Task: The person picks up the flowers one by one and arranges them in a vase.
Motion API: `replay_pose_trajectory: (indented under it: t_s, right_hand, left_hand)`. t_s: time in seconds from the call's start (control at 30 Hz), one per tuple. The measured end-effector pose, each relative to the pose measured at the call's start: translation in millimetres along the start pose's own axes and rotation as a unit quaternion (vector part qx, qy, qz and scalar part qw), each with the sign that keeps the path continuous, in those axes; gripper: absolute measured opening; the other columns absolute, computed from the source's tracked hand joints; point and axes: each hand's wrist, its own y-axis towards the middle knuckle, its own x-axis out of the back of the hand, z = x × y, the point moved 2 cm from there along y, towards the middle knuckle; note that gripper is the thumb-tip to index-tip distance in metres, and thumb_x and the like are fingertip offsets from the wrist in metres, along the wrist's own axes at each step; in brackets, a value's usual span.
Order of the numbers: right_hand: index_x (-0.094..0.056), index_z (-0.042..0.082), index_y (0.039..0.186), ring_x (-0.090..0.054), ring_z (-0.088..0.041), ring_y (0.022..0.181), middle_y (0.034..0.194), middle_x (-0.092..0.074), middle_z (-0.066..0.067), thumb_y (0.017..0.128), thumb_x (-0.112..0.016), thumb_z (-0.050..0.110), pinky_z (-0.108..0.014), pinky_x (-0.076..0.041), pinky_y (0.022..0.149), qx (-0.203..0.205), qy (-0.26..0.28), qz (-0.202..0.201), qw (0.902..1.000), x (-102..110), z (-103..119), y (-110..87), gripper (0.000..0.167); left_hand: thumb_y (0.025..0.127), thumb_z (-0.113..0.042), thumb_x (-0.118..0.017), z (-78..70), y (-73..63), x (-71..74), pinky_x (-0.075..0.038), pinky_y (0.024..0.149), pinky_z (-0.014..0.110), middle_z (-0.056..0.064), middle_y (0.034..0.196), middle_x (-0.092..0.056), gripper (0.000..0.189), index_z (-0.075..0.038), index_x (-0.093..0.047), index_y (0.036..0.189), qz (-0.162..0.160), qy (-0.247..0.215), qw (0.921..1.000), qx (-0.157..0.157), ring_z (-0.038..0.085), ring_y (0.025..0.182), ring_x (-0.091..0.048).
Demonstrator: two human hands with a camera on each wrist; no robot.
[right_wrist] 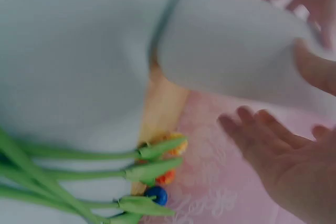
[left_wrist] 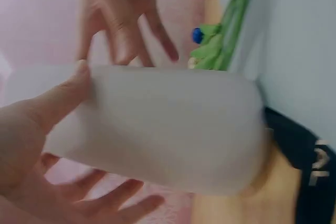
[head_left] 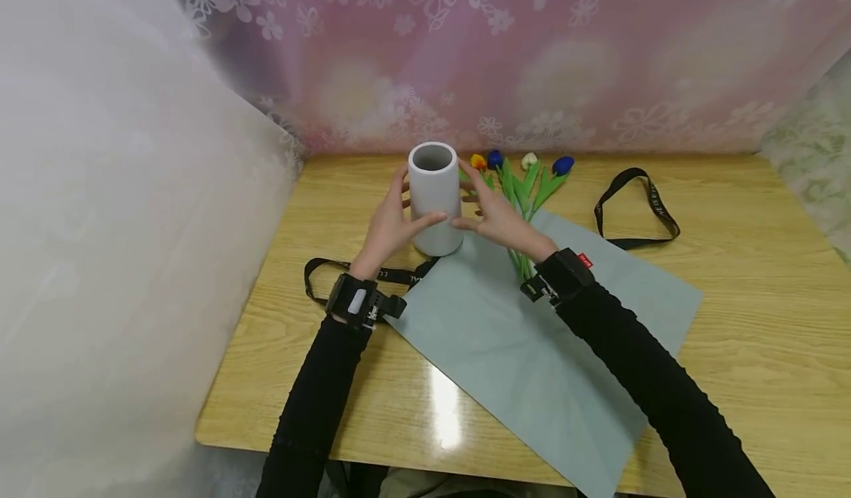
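Note:
A white cylindrical vase (head_left: 435, 210), with its mouth up, stands at the corner of a grey-green sheet (head_left: 565, 350). My left hand (head_left: 387, 228) is at its left side and my right hand (head_left: 495, 217) at its right. Both thumbs lie at the vase's front; the other fingers reach along its sides, spread and fairly straight. In the left wrist view, the left thumb (left_wrist: 65, 95) is against the white wall while the fingers stay apart from it. Likewise the right fingers (right_wrist: 262, 135) stand off the vase in the right wrist view.
Several tulips (head_left: 525, 188) with blue, white and orange heads lie across the sheet, behind the right forearm. One black lettered strap (head_left: 654, 210) is looped at the right; another (head_left: 392, 275) runs beside the left wrist. A pink floral curtain (head_left: 465, 62) hangs behind the wooden table (head_left: 764, 335).

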Motion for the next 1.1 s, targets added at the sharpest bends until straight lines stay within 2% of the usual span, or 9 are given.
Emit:
replay_pose_trajectory:
  t_s: [0.07, 0.17, 0.27, 0.33, 0.47, 0.6, 0.8, 0.93, 1.1]
  right_hand:
    - [-0.021, 0.016, 0.163, -0.043, -0.045, 0.139, 0.158, -0.036, -0.021, 0.099, -0.067, 0.012, -0.062, -0.042, 0.108, -0.009, -0.005, -0.014, 0.9999, 17.7, -0.4, -3.9, 0.078]
    - [-0.044, 0.010, 0.153, -0.050, -0.042, 0.132, 0.150, -0.048, -0.020, 0.101, -0.063, 0.009, -0.059, -0.045, 0.106, -0.024, -0.022, -0.088, 0.9956, 44.2, -1.3, -11.9, 0.055]
    - [-0.057, 0.005, 0.141, -0.060, -0.040, 0.116, 0.133, -0.061, -0.021, 0.102, -0.062, 0.009, -0.054, -0.053, 0.094, -0.036, -0.051, -0.151, 0.9866, 61.3, -3.5, -18.8, 0.040]
    - [-0.061, 0.003, 0.135, -0.065, -0.039, 0.104, 0.121, -0.066, -0.022, 0.102, -0.062, 0.012, -0.051, -0.055, 0.085, -0.049, -0.091, -0.165, 0.9809, 66.5, -6.4, -22.1, 0.034]
    - [-0.067, 0.000, 0.120, -0.065, -0.035, 0.077, 0.101, -0.070, -0.022, 0.103, -0.061, 0.019, -0.042, -0.049, 0.059, -0.096, -0.178, -0.138, 0.9696, 69.9, -17.4, -29.5, 0.026]
    - [-0.071, -0.004, 0.109, -0.065, -0.026, 0.060, 0.086, -0.073, -0.019, 0.103, -0.062, 0.021, -0.032, -0.040, 0.044, -0.168, -0.213, -0.086, 0.9586, 73.1, -40.6, -35.9, 0.027]
    - [-0.076, -0.002, 0.087, -0.061, -0.020, 0.051, 0.065, -0.069, -0.011, 0.103, -0.061, 0.026, -0.030, -0.041, 0.040, -0.261, -0.213, -0.036, 0.9408, 68.9, -80.4, -31.1, 0.035]
    - [-0.073, 0.002, 0.068, -0.058, -0.021, 0.048, 0.054, -0.062, -0.008, 0.102, -0.061, 0.035, -0.032, -0.041, 0.042, -0.289, -0.222, -0.013, 0.9311, 63.7, -93.3, -25.6, 0.049]
    - [-0.073, 0.001, 0.069, -0.061, -0.021, 0.050, 0.056, -0.063, -0.010, 0.101, -0.063, 0.036, -0.032, -0.044, 0.046, -0.316, -0.213, 0.009, 0.9247, 61.0, -96.9, -18.0, 0.048]
  left_hand:
    - [0.088, -0.026, -0.082, -3.4, 1.3, 6.7, -0.040, 0.115, 0.050, 0.013, 0.161, -0.034, 0.094, -0.012, -0.022, 0.160, 0.008, -0.021, 0.9997, 0.009, 0.033, 0.144, -0.039]
    - [0.088, -0.024, -0.082, -7.6, 4.6, 17.5, -0.037, 0.114, 0.058, 0.010, 0.161, -0.033, 0.091, -0.017, -0.025, 0.159, 0.011, -0.057, 0.9982, 0.015, 0.034, 0.146, -0.035]
    - [0.088, -0.024, -0.082, -9.5, 8.6, 23.8, -0.038, 0.110, 0.064, 0.005, 0.162, -0.032, 0.090, -0.023, -0.028, 0.159, 0.017, -0.076, 0.9969, 0.011, 0.035, 0.146, -0.035]
    - [0.088, -0.024, -0.082, -8.3, 10.9, 23.6, -0.040, 0.110, 0.062, 0.004, 0.161, -0.033, 0.090, -0.023, -0.028, 0.160, 0.030, -0.083, 0.9961, 0.006, 0.034, 0.145, -0.037]
    - [0.087, -0.023, -0.083, -1.8, 12.0, 17.6, -0.045, 0.108, 0.057, 0.008, 0.156, -0.040, 0.088, -0.022, -0.030, 0.158, 0.037, -0.104, 0.9939, 0.000, 0.035, 0.140, -0.044]
    - [0.087, -0.024, -0.083, 1.8, 11.5, 12.6, -0.049, 0.105, 0.055, 0.011, 0.153, -0.044, 0.086, -0.024, -0.033, 0.157, 0.024, -0.107, 0.9939, -0.005, 0.036, 0.136, -0.049]
    - [0.086, -0.031, -0.084, 3.5, 8.6, 11.4, -0.050, 0.103, 0.055, 0.010, 0.153, -0.044, 0.088, -0.028, -0.032, 0.157, 0.021, -0.094, 0.9953, 0.003, 0.034, 0.136, -0.050]
    - [0.086, -0.032, -0.083, 4.4, 9.0, 10.6, -0.050, 0.103, 0.054, 0.010, 0.154, -0.042, 0.088, -0.029, -0.031, 0.157, 0.026, -0.090, 0.9956, 0.003, 0.034, 0.137, -0.049]
    - [0.086, -0.032, -0.083, 6.8, 10.2, 11.7, -0.051, 0.103, 0.053, 0.008, 0.155, -0.041, 0.089, -0.029, -0.030, 0.157, 0.030, -0.084, 0.9960, 0.004, 0.033, 0.137, -0.048]
